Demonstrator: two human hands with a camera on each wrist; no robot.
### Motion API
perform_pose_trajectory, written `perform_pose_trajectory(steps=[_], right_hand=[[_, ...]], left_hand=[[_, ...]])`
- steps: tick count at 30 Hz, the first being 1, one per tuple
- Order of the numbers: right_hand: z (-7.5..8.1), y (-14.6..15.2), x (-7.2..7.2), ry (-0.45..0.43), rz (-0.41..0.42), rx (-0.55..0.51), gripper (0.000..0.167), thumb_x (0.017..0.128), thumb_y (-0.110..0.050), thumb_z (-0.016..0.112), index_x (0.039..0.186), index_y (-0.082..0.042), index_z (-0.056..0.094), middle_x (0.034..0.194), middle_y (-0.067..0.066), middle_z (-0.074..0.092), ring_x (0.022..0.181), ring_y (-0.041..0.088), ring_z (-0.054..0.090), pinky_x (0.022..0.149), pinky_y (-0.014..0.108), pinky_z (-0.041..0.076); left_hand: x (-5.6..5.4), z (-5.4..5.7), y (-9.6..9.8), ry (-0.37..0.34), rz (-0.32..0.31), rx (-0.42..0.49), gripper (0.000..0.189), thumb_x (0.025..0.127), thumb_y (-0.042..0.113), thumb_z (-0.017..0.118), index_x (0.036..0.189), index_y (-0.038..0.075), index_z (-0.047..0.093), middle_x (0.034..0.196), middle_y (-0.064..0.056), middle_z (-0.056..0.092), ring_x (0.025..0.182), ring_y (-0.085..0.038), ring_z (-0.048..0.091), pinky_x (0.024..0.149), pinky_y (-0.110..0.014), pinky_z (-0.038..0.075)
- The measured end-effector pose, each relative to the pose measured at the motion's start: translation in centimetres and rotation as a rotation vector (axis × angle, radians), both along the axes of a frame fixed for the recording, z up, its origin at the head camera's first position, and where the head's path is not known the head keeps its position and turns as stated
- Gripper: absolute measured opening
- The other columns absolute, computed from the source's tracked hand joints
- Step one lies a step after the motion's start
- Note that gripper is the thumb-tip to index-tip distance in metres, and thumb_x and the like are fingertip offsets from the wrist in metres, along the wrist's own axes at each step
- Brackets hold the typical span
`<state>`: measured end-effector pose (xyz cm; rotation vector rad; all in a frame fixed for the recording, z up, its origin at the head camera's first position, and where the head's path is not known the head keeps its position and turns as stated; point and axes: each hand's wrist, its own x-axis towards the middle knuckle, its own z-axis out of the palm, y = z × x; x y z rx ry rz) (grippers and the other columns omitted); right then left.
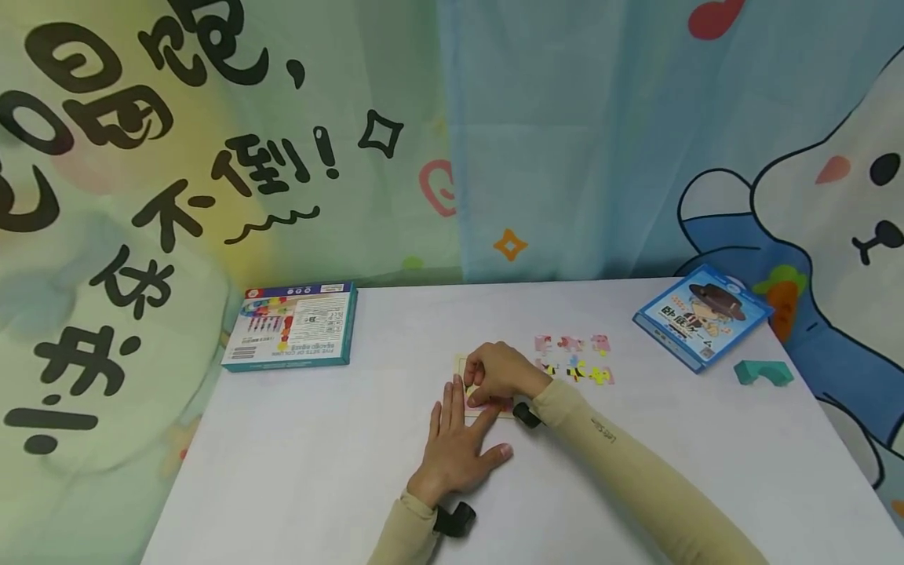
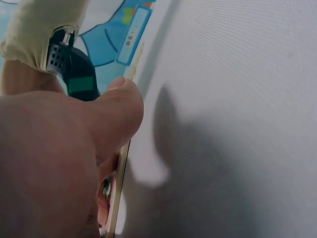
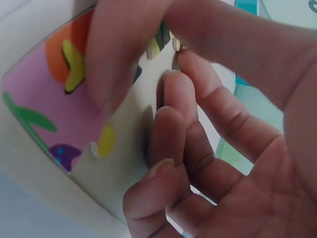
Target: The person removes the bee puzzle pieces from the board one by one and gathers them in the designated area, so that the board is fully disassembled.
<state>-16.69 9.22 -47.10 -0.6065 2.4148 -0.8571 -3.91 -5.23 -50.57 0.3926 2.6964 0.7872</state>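
Observation:
A small jigsaw puzzle board (image 1: 459, 363) lies on the white table, mostly covered by both hands. In the right wrist view, its filled part shows a pink and orange picture (image 3: 29, 79) beside bare cream backing (image 3: 129, 124). My right hand (image 1: 501, 373) reaches over the board with curled fingers, pinching a small puzzle piece (image 3: 159, 42) mostly hidden at the fingertips. With fingers spread and straight, my left hand (image 1: 455, 455) rests at the board's near left side. Its thumb (image 2: 121, 106) stands out over the table in the left wrist view.
Several loose puzzle pieces (image 1: 600, 375) lie in two rows right of the board. A flat teal-edged box (image 1: 289, 326) sits at the back left. At the back right are a blue box (image 1: 706, 314) and a green arch-shaped block (image 1: 764, 373). A printed curtain (image 1: 537, 157) hangs behind.

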Motion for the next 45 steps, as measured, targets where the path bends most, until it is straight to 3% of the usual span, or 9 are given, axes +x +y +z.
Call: perform_pose_trajectory(steps=[6,11,21,26,32,38,45], right_hand=[[0.4,-0.6,0.6,-0.028,-0.028,0.031,0.023,0.078,-0.009,0.095,0.088,-0.011,0.074,0.077,-0.002,0.064,0.050,0.010,0.061,0.049,0.025,0.054],[0.4,-0.9,1.0,0.012,-0.017,0.101,0.023,0.078,-0.011,0.095,0.086,-0.013,0.073,0.077,-0.003,0.064,0.057,0.011,0.062,0.057,0.024,0.052],[0.9,-0.9,1.1,0.060,0.011,0.118,0.023,0.079,-0.014,0.094,0.088,-0.013,0.073,0.079,-0.004,0.063,0.069,0.011,0.061,0.066,0.025,0.050],[1.2,-0.4,0.9,0.077,0.001,0.128,0.024,0.079,-0.014,0.094,0.088,-0.014,0.072,0.079,-0.004,0.062,0.071,0.012,0.059,0.067,0.026,0.048],[0.9,0.1,0.7,0.040,-0.007,0.109,0.023,0.080,-0.013,0.093,0.089,-0.013,0.072,0.081,-0.002,0.063,0.068,0.012,0.060,0.062,0.024,0.051],[1.1,0.2,0.4,0.067,-0.010,0.098,0.028,0.078,-0.020,0.096,0.092,-0.013,0.073,0.082,-0.004,0.063,0.071,0.011,0.058,0.066,0.024,0.047],[0.2,-0.6,1.1,0.099,-0.012,0.117,0.029,0.073,-0.021,0.098,0.086,-0.017,0.073,0.076,-0.007,0.061,0.070,0.011,0.055,0.064,0.026,0.043]], left_hand=[[0.4,0.1,-0.1,0.007,0.014,0.042,0.070,0.102,0.054,0.060,0.164,0.026,0.043,0.176,-0.028,-0.009,0.164,-0.046,-0.006,0.128,-0.070,0.008],[0.8,0.1,0.0,0.014,0.021,0.083,0.070,0.102,0.051,0.062,0.164,0.023,0.044,0.175,-0.030,-0.009,0.164,-0.049,-0.006,0.126,-0.072,0.006],[0.9,-0.7,0.6,0.054,0.048,0.083,0.074,0.102,0.055,0.061,0.165,0.024,0.041,0.175,-0.029,-0.013,0.163,-0.047,-0.011,0.127,-0.070,0.000],[0.3,-0.6,0.9,0.053,0.043,0.126,0.073,0.102,0.054,0.062,0.165,0.023,0.041,0.175,-0.029,-0.013,0.163,-0.047,-0.012,0.127,-0.070,-0.001],[0.0,-0.1,1.1,0.029,0.024,0.124,0.073,0.100,0.051,0.065,0.164,0.024,0.042,0.175,-0.031,-0.010,0.163,-0.049,-0.010,0.126,-0.072,0.001],[-0.4,-0.1,1.1,0.048,0.019,0.114,0.071,0.100,0.051,0.064,0.163,0.023,0.045,0.175,-0.031,-0.007,0.163,-0.050,-0.008,0.127,-0.071,0.002],[0.4,-0.4,0.7,0.043,0.034,0.154,0.072,0.099,0.050,0.066,0.162,0.021,0.046,0.175,-0.032,-0.007,0.163,-0.051,-0.007,0.126,-0.073,0.001]])
